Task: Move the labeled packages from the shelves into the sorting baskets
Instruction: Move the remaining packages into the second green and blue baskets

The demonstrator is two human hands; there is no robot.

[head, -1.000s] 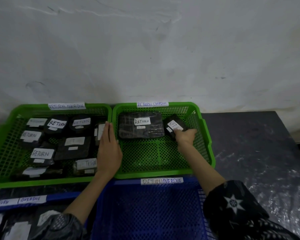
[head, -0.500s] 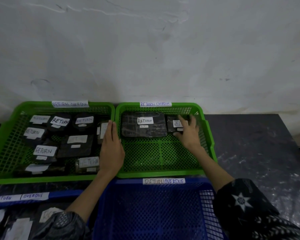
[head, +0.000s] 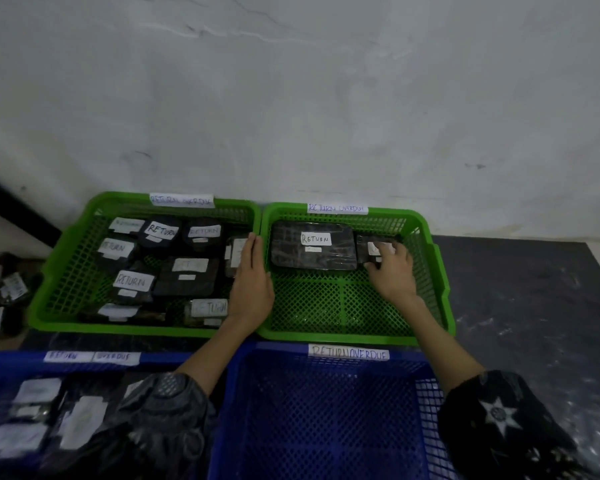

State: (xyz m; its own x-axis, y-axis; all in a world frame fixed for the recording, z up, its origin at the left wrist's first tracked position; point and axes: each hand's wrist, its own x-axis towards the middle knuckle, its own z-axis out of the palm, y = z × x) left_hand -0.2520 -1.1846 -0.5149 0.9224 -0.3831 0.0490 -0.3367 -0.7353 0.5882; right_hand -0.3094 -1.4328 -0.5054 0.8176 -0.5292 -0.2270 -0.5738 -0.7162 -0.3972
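Right hand (head: 392, 271) rests with curled fingers on a small black labeled package (head: 374, 250), at the back right of the right green basket (head: 430, 258), just beside a larger black package (head: 312, 245) marked RETURN. Left hand (head: 252, 282) lies flat, fingers straight, on the rims where both green baskets meet.

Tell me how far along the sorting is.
Done: the left green basket holds many packages, and the right green basket holds one large package. In hand: the right hand rests on a small package beside it. The near right blue basket looks unfilled. No shelves in view.
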